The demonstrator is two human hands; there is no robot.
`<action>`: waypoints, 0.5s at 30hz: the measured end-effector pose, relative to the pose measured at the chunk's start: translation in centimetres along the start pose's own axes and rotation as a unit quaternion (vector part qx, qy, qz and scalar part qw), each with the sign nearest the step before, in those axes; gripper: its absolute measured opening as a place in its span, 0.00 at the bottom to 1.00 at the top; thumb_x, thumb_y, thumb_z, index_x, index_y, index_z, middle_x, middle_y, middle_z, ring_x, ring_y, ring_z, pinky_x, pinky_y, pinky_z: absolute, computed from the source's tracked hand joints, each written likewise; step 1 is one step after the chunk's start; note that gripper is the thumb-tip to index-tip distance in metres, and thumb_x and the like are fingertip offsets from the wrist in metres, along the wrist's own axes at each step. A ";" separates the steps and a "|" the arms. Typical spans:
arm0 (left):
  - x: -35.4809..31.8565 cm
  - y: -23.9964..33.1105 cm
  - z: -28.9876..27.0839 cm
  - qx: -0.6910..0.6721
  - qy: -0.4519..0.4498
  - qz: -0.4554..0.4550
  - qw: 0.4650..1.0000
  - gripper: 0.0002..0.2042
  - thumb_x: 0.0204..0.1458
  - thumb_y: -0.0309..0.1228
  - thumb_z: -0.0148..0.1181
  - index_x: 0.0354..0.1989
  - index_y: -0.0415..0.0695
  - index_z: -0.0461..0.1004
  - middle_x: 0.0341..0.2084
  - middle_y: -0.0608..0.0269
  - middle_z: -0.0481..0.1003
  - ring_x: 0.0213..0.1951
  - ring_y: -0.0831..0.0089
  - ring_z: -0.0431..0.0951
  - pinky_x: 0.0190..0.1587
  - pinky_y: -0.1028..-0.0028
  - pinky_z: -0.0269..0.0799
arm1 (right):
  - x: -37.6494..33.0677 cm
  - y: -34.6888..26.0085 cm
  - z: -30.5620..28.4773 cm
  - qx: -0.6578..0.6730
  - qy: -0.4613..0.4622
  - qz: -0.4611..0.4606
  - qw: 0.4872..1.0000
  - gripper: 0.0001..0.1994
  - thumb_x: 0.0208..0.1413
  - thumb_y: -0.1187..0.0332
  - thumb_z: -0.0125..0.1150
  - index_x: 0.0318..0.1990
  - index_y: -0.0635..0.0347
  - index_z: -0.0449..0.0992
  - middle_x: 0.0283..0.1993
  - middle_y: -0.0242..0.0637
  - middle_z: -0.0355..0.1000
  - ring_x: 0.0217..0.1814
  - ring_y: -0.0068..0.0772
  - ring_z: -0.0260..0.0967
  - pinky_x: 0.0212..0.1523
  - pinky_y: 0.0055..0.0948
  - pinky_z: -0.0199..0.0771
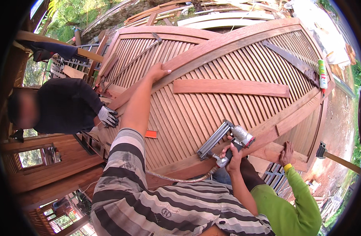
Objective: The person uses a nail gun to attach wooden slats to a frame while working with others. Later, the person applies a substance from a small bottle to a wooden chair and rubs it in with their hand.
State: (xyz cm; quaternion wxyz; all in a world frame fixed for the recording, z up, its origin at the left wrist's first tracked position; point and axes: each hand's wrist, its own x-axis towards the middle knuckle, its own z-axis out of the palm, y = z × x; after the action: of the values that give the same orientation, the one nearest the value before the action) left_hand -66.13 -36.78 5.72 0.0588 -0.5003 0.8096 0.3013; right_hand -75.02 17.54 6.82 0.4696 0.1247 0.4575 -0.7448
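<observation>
Nail gun: In the head view, the metal tool is held over the near side of a louvred panel, its air hose trailing left.
Right hand: Wrapped around the tool's dark grip.
Heft: Likely heavy and rigid, its metal housing perhaps slippery; the grip is the place to hold.
Aim: The nose appears to face up-left, away from the wearer; the long magazine slants from upper right to lower left.
Left hand: Draped over a curved rail; whether clenched or merely pressing, cannot tell.
Curved rail: Stiff, probably weighty timber, its long axis climbing rightward; best held by its edges.
</observation>
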 end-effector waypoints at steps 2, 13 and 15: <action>0.0 0.4 -0.6 0.034 0.005 0.006 0.999 0.34 0.49 0.48 0.77 0.56 0.33 0.75 0.52 0.41 0.80 0.55 0.51 0.80 0.57 0.62 0.74 | 0.1 0.2 -0.4 -0.009 -0.015 -0.004 1.000 0.21 0.67 0.67 0.56 0.63 0.65 0.67 0.27 0.42 0.72 0.22 0.32 0.70 0.26 0.34 0.76; -1.0 0.9 -0.4 0.038 0.028 0.043 0.998 0.32 0.49 0.49 0.75 0.54 0.33 0.77 0.51 0.38 0.79 0.55 0.48 0.80 0.58 0.60 0.73 | 0.6 -0.2 -0.3 -0.014 -0.030 0.012 0.999 0.22 0.66 0.68 0.56 0.64 0.66 0.65 0.27 0.42 0.73 0.23 0.33 0.71 0.27 0.35 0.77; -0.5 0.9 -0.1 0.082 0.057 0.049 0.994 0.33 0.49 0.51 0.74 0.54 0.34 0.77 0.51 0.38 0.79 0.56 0.47 0.79 0.59 0.59 0.73 | 1.1 -0.4 0.0 -0.022 -0.032 0.009 0.999 0.23 0.67 0.67 0.55 0.66 0.66 0.64 0.27 0.43 0.72 0.22 0.32 0.69 0.27 0.35 0.77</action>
State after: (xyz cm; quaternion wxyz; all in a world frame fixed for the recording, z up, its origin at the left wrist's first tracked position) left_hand -66.63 -36.11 6.38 0.0389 -0.4699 0.8571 0.2075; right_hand -75.88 16.99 6.34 0.4934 0.0951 0.4574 -0.7337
